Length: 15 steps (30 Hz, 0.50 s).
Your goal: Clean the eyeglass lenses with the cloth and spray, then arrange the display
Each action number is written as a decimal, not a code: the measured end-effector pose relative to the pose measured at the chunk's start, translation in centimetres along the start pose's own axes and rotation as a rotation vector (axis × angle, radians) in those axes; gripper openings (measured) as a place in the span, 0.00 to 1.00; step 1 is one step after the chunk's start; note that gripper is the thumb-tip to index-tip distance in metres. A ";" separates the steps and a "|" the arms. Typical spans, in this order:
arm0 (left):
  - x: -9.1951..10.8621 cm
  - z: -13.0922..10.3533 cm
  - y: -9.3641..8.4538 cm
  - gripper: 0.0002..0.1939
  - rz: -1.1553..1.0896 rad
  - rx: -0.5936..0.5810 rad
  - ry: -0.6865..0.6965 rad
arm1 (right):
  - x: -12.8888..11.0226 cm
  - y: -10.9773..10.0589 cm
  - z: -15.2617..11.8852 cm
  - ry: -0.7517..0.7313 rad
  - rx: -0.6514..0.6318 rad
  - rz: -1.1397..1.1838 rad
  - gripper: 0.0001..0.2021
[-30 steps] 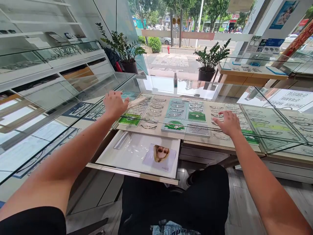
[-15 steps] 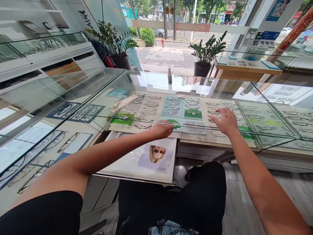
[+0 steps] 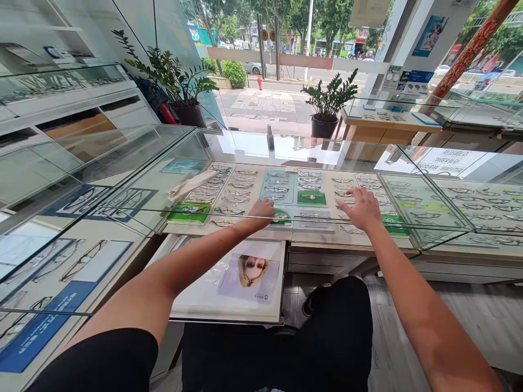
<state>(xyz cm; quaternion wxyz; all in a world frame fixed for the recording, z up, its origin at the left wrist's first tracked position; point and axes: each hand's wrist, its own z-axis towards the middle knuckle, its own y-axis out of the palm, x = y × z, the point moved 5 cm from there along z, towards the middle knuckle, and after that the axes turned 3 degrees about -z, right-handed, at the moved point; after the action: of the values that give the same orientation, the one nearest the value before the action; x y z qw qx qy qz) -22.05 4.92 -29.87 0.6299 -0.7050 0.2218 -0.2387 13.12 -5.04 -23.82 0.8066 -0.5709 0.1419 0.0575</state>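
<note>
My left hand reaches into the glass display case beside a green oval card. Its fingers are curled together, and whatever they may hold is hidden. Farther right, my right hand is over the rows of eyeglasses, thumb and fingers apart, with nothing visible in it. Between the hands lie a pair of glasses on a green card and a grey tray. Several more frames rest on a pale blue tray.
A pulled-out drawer holding a packet with a face picture sits below my left forearm. A cream cloth lies in the case. A spray bottle stands on the glass top. Potted plants stand beyond.
The view has shifted, so most of the case appears slightly lower and to the left. My left hand stays by the green oval card, and my right hand remains spread over the glasses.
</note>
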 end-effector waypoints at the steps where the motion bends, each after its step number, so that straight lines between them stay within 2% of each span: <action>1: 0.2 -0.3 -0.2 0.15 0.006 -0.007 -0.001 | 0.0 0.0 0.0 0.003 -0.007 0.003 0.26; 5: 1.6 -3.0 -0.7 0.13 0.006 -0.063 0.011 | -0.2 -0.1 -0.1 0.016 -0.034 0.000 0.27; 9: 4.1 -8.2 -1.7 0.12 -0.010 -0.155 0.043 | -0.2 -0.1 0.0 0.017 -0.039 -0.005 0.27; 10: 4.8 -9.7 -2.1 0.11 -0.019 -0.209 0.060 | -0.2 -0.1 0.0 0.018 -0.039 -0.006 0.27; 12: 6.2 -12.6 -3.8 0.10 -0.062 -0.287 0.098 | -0.1 0.0 0.0 0.017 -0.038 -0.009 0.27; 15: 7.8 -15.5 -8.0 0.08 -0.188 -0.328 0.170 | -0.1 0.1 0.0 0.009 -0.020 -0.013 0.27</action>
<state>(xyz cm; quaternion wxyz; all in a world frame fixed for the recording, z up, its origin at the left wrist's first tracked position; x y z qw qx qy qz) -25.35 -11.14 -20.01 0.4607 -0.7930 0.2433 -0.3159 13.05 -5.03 -23.85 0.8005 -0.5803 0.1411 0.0511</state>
